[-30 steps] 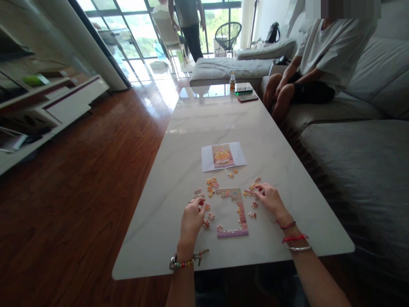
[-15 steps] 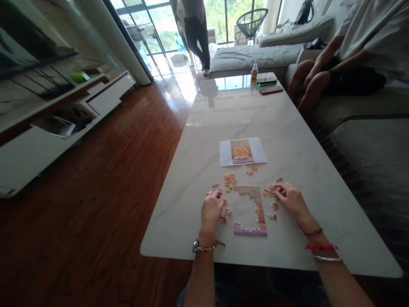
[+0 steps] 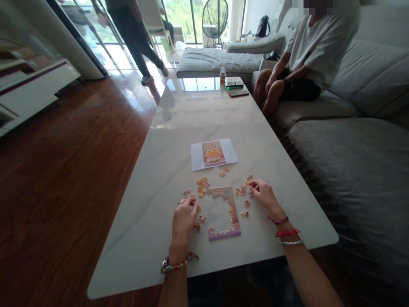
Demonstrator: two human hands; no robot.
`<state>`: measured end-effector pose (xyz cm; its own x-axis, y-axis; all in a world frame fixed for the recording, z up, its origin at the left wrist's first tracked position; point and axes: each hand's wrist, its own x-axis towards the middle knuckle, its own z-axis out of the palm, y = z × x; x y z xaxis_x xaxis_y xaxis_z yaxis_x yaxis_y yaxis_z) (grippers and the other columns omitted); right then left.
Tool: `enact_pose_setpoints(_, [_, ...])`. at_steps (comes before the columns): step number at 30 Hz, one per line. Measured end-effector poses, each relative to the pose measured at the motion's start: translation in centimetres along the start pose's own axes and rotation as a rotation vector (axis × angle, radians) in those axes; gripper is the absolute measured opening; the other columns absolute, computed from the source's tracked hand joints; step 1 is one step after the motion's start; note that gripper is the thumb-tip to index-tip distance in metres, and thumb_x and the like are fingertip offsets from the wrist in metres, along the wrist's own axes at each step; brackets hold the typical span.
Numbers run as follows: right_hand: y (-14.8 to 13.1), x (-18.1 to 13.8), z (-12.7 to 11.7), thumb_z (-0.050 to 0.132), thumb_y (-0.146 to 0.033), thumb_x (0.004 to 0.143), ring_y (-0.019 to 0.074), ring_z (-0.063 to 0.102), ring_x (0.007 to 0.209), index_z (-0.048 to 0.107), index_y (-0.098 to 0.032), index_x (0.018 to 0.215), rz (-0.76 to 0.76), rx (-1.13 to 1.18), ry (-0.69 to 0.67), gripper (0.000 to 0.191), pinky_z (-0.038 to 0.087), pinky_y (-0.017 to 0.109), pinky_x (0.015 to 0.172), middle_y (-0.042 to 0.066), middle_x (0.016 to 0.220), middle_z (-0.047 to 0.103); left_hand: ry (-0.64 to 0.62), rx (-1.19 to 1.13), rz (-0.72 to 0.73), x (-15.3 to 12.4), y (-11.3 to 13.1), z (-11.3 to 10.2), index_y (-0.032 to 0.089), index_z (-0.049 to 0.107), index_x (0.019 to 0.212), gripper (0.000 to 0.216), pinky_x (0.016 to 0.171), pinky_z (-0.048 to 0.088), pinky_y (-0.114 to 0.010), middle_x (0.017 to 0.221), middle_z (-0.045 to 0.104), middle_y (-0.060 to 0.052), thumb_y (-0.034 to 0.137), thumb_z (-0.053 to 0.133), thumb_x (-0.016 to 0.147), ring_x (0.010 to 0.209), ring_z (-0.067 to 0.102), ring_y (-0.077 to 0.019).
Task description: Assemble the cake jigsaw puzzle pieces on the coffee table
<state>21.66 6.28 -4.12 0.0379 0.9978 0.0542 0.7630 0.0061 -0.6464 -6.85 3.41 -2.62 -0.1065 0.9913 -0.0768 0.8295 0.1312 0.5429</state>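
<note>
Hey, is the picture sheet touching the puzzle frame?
Apart. The head view shows bare table and loose pieces between the sheet and the frame.

A white marble table (image 3: 159, 179) fills mid-frame. At lower centre lie a half-built puzzle frame (image 3: 223, 233) and loose pieces (image 3: 202, 184). Just above is a picture sheet (image 3: 213, 154), and at the table's upper end a bottle (image 3: 222, 76) and two phones (image 3: 234, 84).

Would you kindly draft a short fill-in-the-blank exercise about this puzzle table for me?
The printed picture on the table shows a ____ figure.
The left hand rests on loose pieces to the ____ of the puzzle frame.
The small bottle stands at the table's ____ end.
Missing words: yellow; left; far.
</note>
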Motion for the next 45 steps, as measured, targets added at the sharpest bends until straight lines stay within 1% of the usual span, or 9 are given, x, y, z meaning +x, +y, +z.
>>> enact_pose_setpoints(7, [0.5,-0.5,-1.6,0.061,-0.017,0.065,0.0108,0.052,0.064,0.062,-0.018,0.087,-0.014,0.044,-0.146,0.022,0.044,0.024,0.065,0.001,0.079,0.055,0.005,0.015,-0.016,0.4,0.2,0.0,0.018,0.059,0.088,0.021,0.072,0.043,-0.028,0.084,0.060,-0.004,0.026,0.047,0.073,0.074,0.057,-0.0160])
enact_pose_setpoints(13, [0.9,-0.5,-1.5,0.062,-0.016,0.063,0.0090,0.049,0.059,0.062,-0.018,0.079,-0.045,0.015,-0.204,0.016,0.043,0.023,0.063,0.000,0.078,0.051,0.006,0.006,-0.007,0.4,0.2,0.1,0.017,0.059,0.089,0.022,0.072,0.043,-0.029,0.086,0.061,-0.005,0.027,0.046,0.075,0.074,0.057,-0.0157])
enact_pose_setpoints(18, [0.9,-0.4,-1.6,0.060,-0.015,0.066,0.0097,0.050,0.060,0.062,-0.017,0.077,-0.057,-0.008,-0.204,0.012,0.043,0.024,0.063,0.001,0.078,0.052,0.023,-0.001,-0.009,0.3,-0.1,-0.1,0.018,0.059,0.089,0.022,0.070,0.043,-0.028,0.085,0.061,-0.004,0.028,0.047,0.074,0.070,0.057,-0.0150])
enact_pose_setpoints(22, [0.2,-0.5,-1.2,0.057,-0.016,0.070,0.0100,0.051,0.063,0.062,-0.018,0.089,-0.104,0.003,-0.170,0.020,0.044,0.024,0.066,0.002,0.083,0.052,0.050,0.005,-0.030,0.2,-0.4,-0.7,0.018,0.060,0.086,0.021,0.067,0.043,-0.027,0.080,0.061,-0.003,0.030,0.047,0.075,0.063,0.056,-0.0128])
enact_pose_setpoints(25, [-0.8,-0.6,-0.5,0.054,-0.019,0.074,0.0110,0.053,0.068,0.061,-0.020,0.093,-0.169,-0.002,-0.159,0.020,0.044,0.024,0.068,0.003,0.086,0.051,0.065,0.019,-0.057,0.1,-0.8,-1.2,0.019,0.060,0.085,0.021,0.067,0.043,-0.026,0.079,0.061,-0.002,0.031,0.046,0.075,0.061,0.055,-0.0121])
enact_pose_setpoints(31, [-1.6,-0.6,0.6,0.049,-0.014,0.077,0.0129,0.054,0.075,0.060,-0.017,0.079,-0.198,-0.092,-0.188,0.012,0.043,0.024,0.070,0.004,0.086,0.051,0.056,-0.003,-0.096,-0.3,-1.4,-1.8,0.018,0.059,0.087,0.022,0.064,0.043,-0.025,0.079,0.061,-0.002,0.030,0.045,0.075,0.058,0.054,-0.0110])
enact_pose_setpoints(38, [-1.2,-0.6,0.7,0.047,-0.011,0.076,0.0134,0.054,0.079,0.057,-0.019,0.085,-0.211,-0.091,-0.212,0.015,0.043,0.024,0.071,0.005,0.089,0.052,0.064,-0.014,-0.088,-0.8,-2.0,-1.8,0.018,0.059,0.088,0.023,0.065,0.043,-0.025,0.078,0.061,-0.002,0.032,0.046,0.075,0.061,0.055,-0.0116])
enact_pose_setpoints(42, [-1.2,-0.6,0.7,0.049,-0.009,0.072,0.0130,0.053,0.075,0.055,-0.018,0.075,-0.198,-0.085,-0.205,0.011,0.042,0.024,0.069,0.004,0.085,0.053,0.056,-0.017,-0.091,-1.1,-2.2,-2.0,0.018,0.059,0.089,0.023,0.065,0.043,-0.025,0.077,0.061,-0.002,0.031,0.047,0.074,0.060,0.055,-0.0115])
enact_pose_setpoints(45, [-1.5,-0.8,0.3,0.050,-0.011,0.070,0.0130,0.053,0.067,0.055,-0.017,0.069,-0.166,-0.021,-0.165,0.008,0.042,0.025,0.065,0.003,0.074,0.056,0.059,-0.017,-0.095,-1.3,-2.2,-2.2,0.018,0.059,0.088,0.022,0.065,0.043,-0.025,0.076,0.061,-0.002,0.030,0.047,0.074,0.059,0.055,-0.0110])
